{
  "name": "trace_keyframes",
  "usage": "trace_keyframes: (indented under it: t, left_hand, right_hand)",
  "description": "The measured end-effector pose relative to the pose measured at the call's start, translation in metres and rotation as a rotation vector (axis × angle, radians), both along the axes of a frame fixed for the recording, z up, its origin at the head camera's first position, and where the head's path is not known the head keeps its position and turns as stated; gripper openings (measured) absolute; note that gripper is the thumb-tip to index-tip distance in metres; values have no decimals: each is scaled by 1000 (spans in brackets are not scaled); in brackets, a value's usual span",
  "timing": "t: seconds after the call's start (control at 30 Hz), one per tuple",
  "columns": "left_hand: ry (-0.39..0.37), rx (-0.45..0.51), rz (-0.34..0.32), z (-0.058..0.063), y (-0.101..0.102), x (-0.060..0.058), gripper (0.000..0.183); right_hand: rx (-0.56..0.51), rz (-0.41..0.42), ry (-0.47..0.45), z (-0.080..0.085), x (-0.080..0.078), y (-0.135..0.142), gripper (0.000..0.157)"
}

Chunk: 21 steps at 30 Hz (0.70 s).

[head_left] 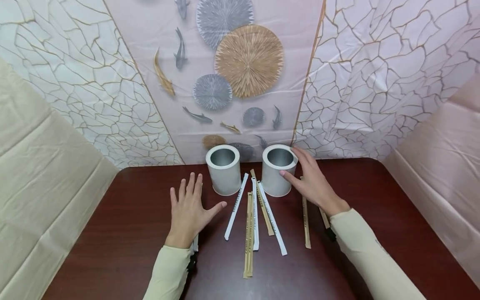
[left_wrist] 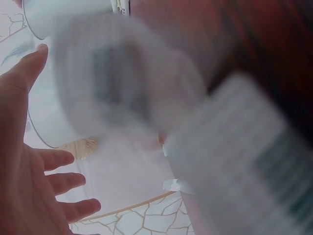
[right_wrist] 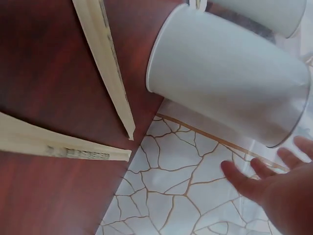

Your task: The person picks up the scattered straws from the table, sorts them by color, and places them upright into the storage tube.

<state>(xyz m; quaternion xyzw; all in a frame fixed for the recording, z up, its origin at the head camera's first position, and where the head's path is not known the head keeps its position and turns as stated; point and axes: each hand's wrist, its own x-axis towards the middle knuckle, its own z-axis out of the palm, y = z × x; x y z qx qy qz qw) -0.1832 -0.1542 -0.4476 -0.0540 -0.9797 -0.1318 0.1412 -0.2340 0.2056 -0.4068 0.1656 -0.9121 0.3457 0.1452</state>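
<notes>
Two white cylindrical cans, a left can (head_left: pixel 226 179) and a right can (head_left: pixel 275 179), stand upright with open tops near the table's back edge. My left hand (head_left: pixel 188 214) is spread, holding nothing, left of the left can and above white wrapped straws (head_left: pixel 196 243) that it partly hides. Beside the right can is my right hand (head_left: pixel 315 183), fingers extended near its rim; whether they touch it I cannot tell. Between the hands lie paper-wrapped straws, including a white straw (head_left: pixel 236 208) and a brown straw (head_left: pixel 248 237). Blurred white wrapping (left_wrist: pixel 234 161) fills much of the left wrist view.
Under the right forearm lie one brown wrapped straw (head_left: pixel 305 221) and another brown straw (head_left: pixel 324 218), partly covered. The dark red table (head_left: pixel 123 233) meets a patterned cloth (head_left: pixel 243 125) behind the cans. Beige cloth panels (head_left: pixel 33 187) flank the table.
</notes>
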Motion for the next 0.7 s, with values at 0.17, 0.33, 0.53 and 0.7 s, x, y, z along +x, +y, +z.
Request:
trace_keyframes:
  t: [0.17, 0.33, 0.53, 0.7]
  left_hand:
    - [2, 14, -10, 1, 1, 0, 116]
    - [5, 17, -13, 0, 1, 0, 117]
    - [-3, 15, -19, -1, 3, -1, 116]
    - [-7, 5, -13, -1, 2, -1, 115]
  right_hand:
    - [35, 53, -13, 7, -20, -4, 82]
    - [66, 72, -50, 7, -32, -6, 81]
    - [23, 82, -61, -3, -42, -5, 80]
    - [3, 87, -53, -3, -48, -7, 82]
